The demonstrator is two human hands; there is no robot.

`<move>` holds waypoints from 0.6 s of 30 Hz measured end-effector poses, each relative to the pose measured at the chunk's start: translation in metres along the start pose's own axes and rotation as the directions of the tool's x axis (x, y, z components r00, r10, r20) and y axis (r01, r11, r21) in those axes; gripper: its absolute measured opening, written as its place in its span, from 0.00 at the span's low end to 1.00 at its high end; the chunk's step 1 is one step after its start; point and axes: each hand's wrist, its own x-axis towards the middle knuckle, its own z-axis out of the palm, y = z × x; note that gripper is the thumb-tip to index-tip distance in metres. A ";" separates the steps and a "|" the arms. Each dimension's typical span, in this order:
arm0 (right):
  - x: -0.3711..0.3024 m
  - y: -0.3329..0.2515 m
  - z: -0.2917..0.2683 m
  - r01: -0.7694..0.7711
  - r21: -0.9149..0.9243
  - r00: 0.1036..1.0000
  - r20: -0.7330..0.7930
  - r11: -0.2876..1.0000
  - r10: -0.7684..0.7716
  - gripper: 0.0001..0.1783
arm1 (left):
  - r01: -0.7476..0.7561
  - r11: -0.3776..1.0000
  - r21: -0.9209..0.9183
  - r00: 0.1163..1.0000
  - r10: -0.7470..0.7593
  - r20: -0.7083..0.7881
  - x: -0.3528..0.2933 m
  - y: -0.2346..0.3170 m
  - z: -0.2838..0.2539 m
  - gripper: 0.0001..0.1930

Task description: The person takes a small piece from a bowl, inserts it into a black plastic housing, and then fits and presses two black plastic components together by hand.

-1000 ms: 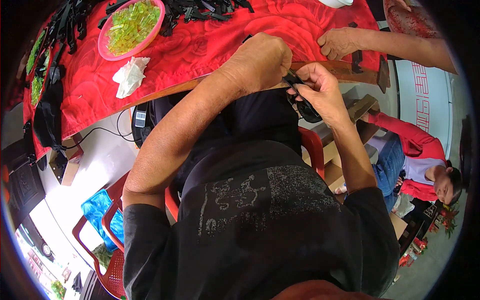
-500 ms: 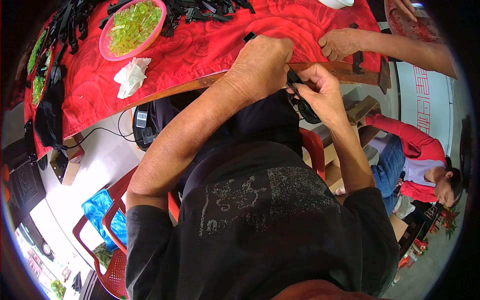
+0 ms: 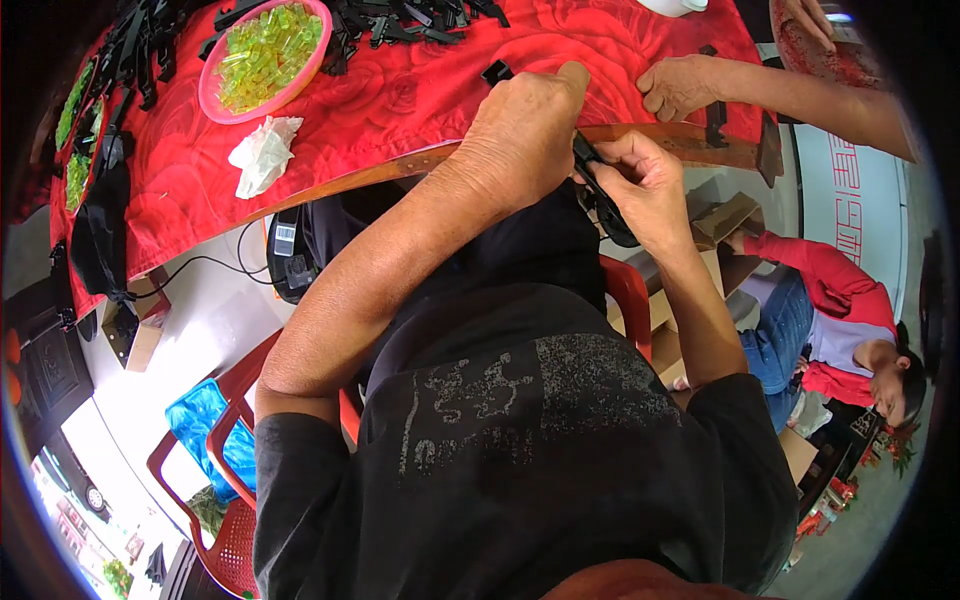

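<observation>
My left hand (image 3: 528, 128) is closed in a fist at the near edge of the red-covered table. The squared end of a narrow black piece (image 3: 497, 73) sticks out beyond its knuckles. Just right of it, my right hand (image 3: 645, 188) pinches a long black strap-like piece (image 3: 603, 200) between thumb and fingers. That piece runs from beside the left fist down toward my lap. The fingers hide most of both parts, so I cannot tell whether they are one object.
On the red tablecloth (image 3: 400, 100) are a pink bowl (image 3: 207, 95) of yellow-green clear pieces, crumpled white tissue (image 3: 265, 157) and black parts (image 3: 400, 22). Another person's hand (image 3: 680, 88) rests at the right. A person in red (image 3: 840, 290) sits beyond. A red chair (image 3: 235, 535) stands left.
The black end beyond my left fist has tilted slightly, and the left thumb has risen a little. My right hand keeps its pinch in nearly the same place.
</observation>
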 end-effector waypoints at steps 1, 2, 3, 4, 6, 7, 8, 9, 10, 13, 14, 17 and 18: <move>0.000 0.000 0.000 0.001 0.000 1.000 0.000 1.000 -0.001 0.03 | -0.001 1.000 0.001 1.000 0.001 0.000 0.001 0.000 0.000 0.10; 0.000 0.000 -0.001 -0.007 -0.004 1.000 -0.007 1.000 0.007 0.03 | -0.004 1.000 0.001 1.000 0.004 -0.009 0.001 -0.001 0.001 0.10; 0.000 0.001 -0.001 -0.014 -0.008 1.000 -0.013 1.000 0.014 0.03 | -0.007 1.000 0.001 1.000 0.007 -0.018 0.002 -0.002 0.001 0.10; 0.000 0.001 -0.001 -0.014 -0.008 1.000 -0.014 1.000 0.014 0.03 | -0.008 1.000 0.001 1.000 0.008 -0.017 0.002 -0.001 0.001 0.10; 0.000 0.002 0.000 -0.015 0.025 0.999 -0.028 1.000 0.016 0.03 | 0.013 1.000 0.015 0.999 -0.012 -0.034 0.000 0.000 0.001 0.11; 0.000 0.001 0.002 -0.015 0.026 0.999 -0.028 1.000 0.016 0.03 | 0.013 1.000 0.016 0.999 -0.012 -0.033 -0.001 0.000 0.002 0.11; 0.000 -0.001 0.004 -0.019 0.037 0.998 -0.054 0.999 0.021 0.03 | 0.051 0.998 0.037 0.998 -0.049 -0.047 -0.002 0.001 0.003 0.12; 0.000 -0.002 0.006 -0.022 0.048 0.996 -0.080 0.999 0.026 0.04 | 0.088 0.994 0.058 0.995 -0.085 -0.061 -0.004 0.002 0.004 0.13; 0.000 -0.001 0.005 -0.021 0.048 0.996 -0.084 0.999 0.025 0.04 | 0.085 0.995 0.058 0.995 -0.081 -0.060 -0.004 0.003 0.004 0.13; 0.004 0.004 0.005 0.003 0.035 0.991 -0.132 0.999 0.002 0.03 | 0.108 0.994 0.005 0.984 -0.107 -0.140 -0.008 0.007 0.007 0.15; 0.006 0.005 0.005 -0.007 0.065 0.988 -0.154 0.998 0.017 0.03 | 0.126 0.991 -0.033 0.965 -0.130 -0.226 -0.012 0.008 0.009 0.16; 0.010 0.004 0.008 0.002 0.107 0.980 -0.198 0.994 0.019 0.02 | 0.185 0.974 -0.127 0.920 -0.217 -0.325 -0.022 0.009 0.020 0.18; 0.011 0.003 0.010 0.019 0.116 0.975 -0.222 0.993 0.008 0.03 | 0.228 0.956 -0.184 0.899 -0.279 -0.337 -0.024 0.009 0.025 0.19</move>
